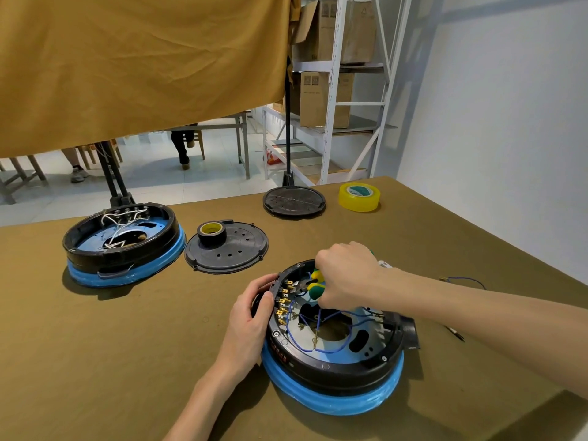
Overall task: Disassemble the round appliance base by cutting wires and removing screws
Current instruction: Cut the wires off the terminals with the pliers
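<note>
While right hand [348, 275] is gripping cutters [310, 285] at the terminals [284, 300], left hand [254, 310] is clasping base [331, 364] rim; slipping risks nicking nearby fingers.

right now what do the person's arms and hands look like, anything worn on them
Both arms are bare as far as the view shows: no sleeves, gloves, watch or rings visible on the left hand or the right hand. Both forearms enter from the lower edge and right side of the view, uncovered. Nails look short and unpainted where they show. No markings or bands are visible.
</note>
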The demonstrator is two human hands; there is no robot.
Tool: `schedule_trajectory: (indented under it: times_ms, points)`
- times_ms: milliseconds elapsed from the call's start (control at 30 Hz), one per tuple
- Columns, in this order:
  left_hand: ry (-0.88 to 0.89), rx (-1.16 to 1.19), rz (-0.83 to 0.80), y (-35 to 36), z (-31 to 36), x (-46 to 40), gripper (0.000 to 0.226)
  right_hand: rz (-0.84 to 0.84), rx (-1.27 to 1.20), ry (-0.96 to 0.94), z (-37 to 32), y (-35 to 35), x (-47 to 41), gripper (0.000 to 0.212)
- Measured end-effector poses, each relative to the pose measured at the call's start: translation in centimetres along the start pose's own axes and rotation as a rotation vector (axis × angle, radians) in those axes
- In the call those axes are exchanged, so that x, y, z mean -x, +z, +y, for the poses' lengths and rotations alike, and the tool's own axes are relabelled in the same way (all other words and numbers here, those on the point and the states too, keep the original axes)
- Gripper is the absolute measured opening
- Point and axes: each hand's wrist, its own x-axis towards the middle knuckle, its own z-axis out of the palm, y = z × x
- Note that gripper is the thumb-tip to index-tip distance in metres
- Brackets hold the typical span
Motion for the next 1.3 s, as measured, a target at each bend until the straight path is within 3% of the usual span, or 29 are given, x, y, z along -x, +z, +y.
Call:
schedule_trajectory:
  times_ms: [500,1300]
  points:
    - [0.010,-0.023,0.007,-0.1,-0.3,-0.1,0.046,-0.045,0.002,0.002,-0.2,-1.1,0.1,0.038]
    - [0.001,-0.047,0.012,-0.2,-0.4,0.0,0.042,-0.056,0.089,0.000,-1.2,-1.3,0.1,0.049]
